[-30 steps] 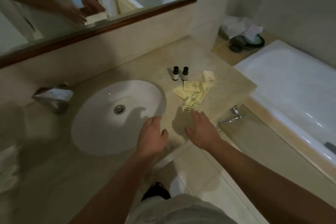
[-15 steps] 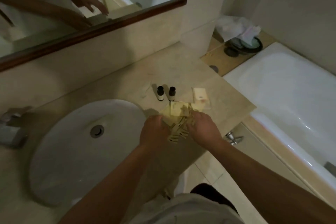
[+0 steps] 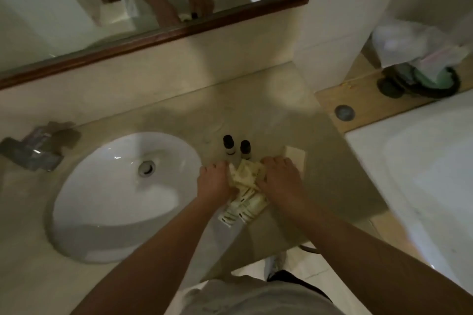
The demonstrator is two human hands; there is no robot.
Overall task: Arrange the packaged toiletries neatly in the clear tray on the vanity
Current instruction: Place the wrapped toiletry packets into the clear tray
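Note:
A loose heap of pale yellow toiletry packets (image 3: 246, 188) lies on the beige vanity (image 3: 332, 181), right of the sink. My left hand (image 3: 213, 180) presses against the heap's left side and my right hand (image 3: 280, 178) against its right side, fingers curled onto the packets. Two small dark-capped bottles (image 3: 236, 148) stand upright just behind the heap. A cream soap box (image 3: 297, 157) lies flat beside my right hand, partly covered by it. I cannot make out a clear tray; the picture is dim and blurred.
A white oval sink (image 3: 122, 194) fills the counter's left, with a chrome tap (image 3: 33, 152) behind it. A framed mirror (image 3: 153, 7) hangs above. At right are the white bathtub (image 3: 422, 174) and a wooden ledge (image 3: 363, 102) with a bagged dark object (image 3: 419, 69).
Both hands went from hovering at the counter's front edge to pressing in on the packet heap from both sides. The camera has moved closer and tilted down.

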